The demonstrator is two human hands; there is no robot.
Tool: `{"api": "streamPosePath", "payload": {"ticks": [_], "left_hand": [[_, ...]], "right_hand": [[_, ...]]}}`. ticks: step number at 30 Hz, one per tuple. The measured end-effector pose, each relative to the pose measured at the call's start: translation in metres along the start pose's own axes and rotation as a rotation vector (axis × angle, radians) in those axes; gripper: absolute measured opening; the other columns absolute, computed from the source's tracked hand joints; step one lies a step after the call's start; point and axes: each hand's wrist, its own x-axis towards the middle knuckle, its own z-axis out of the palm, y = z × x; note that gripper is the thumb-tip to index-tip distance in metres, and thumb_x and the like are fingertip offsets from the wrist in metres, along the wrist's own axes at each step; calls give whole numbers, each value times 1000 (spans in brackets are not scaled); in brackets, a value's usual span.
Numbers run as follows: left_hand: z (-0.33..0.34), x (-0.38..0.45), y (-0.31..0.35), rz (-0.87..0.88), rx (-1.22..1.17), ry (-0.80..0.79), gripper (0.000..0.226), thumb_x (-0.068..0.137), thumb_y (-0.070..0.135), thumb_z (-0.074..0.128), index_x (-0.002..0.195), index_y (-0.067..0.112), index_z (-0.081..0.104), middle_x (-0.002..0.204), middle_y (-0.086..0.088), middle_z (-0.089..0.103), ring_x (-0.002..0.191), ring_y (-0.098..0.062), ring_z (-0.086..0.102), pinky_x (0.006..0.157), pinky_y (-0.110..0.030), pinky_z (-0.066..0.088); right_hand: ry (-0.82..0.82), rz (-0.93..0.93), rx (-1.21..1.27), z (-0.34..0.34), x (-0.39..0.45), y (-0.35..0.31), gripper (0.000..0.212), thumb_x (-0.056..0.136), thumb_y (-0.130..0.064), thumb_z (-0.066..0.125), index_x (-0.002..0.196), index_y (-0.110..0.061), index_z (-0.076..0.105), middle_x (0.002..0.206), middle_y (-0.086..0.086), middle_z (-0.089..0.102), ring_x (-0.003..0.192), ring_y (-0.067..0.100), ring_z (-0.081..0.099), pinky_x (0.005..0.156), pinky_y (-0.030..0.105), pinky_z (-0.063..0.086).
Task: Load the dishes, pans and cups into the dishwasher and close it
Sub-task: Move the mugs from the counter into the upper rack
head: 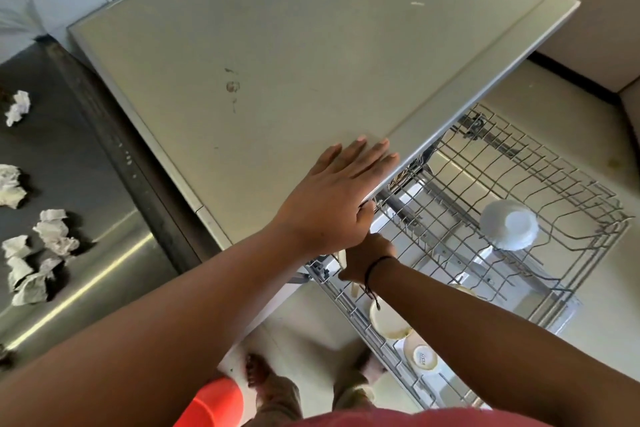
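With the left hand flat on the dishwasher top as a brace, the right hand, its grip hidden, should seat each piece squarely between the tines of the pulled-out rack, beside the upturned white bowl.

kitchen | dishwasher rack pulled out | steel counter

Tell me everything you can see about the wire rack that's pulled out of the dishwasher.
The wire rack is a grey metal grid with rows of upright tines, pulled out from under the dishwasher top and mostly bare. An upside-down white bowl sits near its right side; cream cups sit along its near edge. The right hand reaches in at its near corner by the machine; what it grips is hidden. The left hand lies flat on the top, not on the rack.
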Motion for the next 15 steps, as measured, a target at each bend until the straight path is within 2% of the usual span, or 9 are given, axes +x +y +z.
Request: {"api": "streamPosePath", "payload": {"ticks": [2,7,12,15], "left_hand": [[0,0,0,-2,5,-1,66,86,26,46,149,21,28,158,2,23,147,-20,15,120,-39,11],[-1,0,1,-17,1,-1,66,87,25,46,150,22,27,158,3,22,147,-18,14,120,-38,10],[-1,0,0,-14,-1,-4,65,87,27,46,150,22,28,158,3,23,147,-19,14,120,-38,10],[0,-1,0,-5,6,-5,65,88,27,45,150,21,28,158,2,22,147,-19,13,120,-38,9]], "right_hand": [[21,-43,-43,3,0,-1,76,80,-46,69,143,-21,34,132,13,47,118,34,51,91,43,50],[81,-130,-71,10,2,-9,82,80,-43,71,146,-22,27,143,10,40,125,34,46,95,44,50],[130,-93,-11,23,1,-18,74,86,-33,66,147,-23,25,144,10,37,125,35,45,94,46,48],[126,-95,-16,28,2,-15,79,84,-36,65,148,-26,20,144,12,36,123,36,46,92,45,46]]}}
